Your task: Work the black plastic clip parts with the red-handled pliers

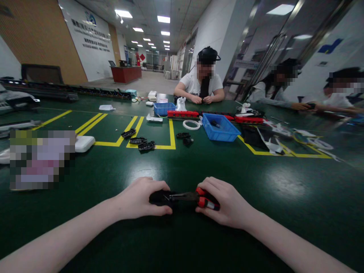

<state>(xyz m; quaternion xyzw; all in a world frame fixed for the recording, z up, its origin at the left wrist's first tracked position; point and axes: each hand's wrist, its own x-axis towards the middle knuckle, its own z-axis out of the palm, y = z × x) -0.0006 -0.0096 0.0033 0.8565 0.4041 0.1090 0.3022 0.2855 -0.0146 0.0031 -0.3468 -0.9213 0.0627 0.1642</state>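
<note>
My left hand [142, 198] is closed around a small black plastic part [159, 197] low on the green table [113, 170]. My right hand [224, 203] grips pliers [199, 199] by their red and black handles. The dark jaws of the pliers point left and meet the black part between my two hands. Both hands rest on the table near its front edge.
Several black parts [139, 140] lie inside yellow floor-tape boxes ahead. Two blue bins [222, 129] [164, 108], red strips [182, 113] and a white ring [191, 124] sit further back. Three people sit at the far and right sides. A white block [83, 143] lies at left.
</note>
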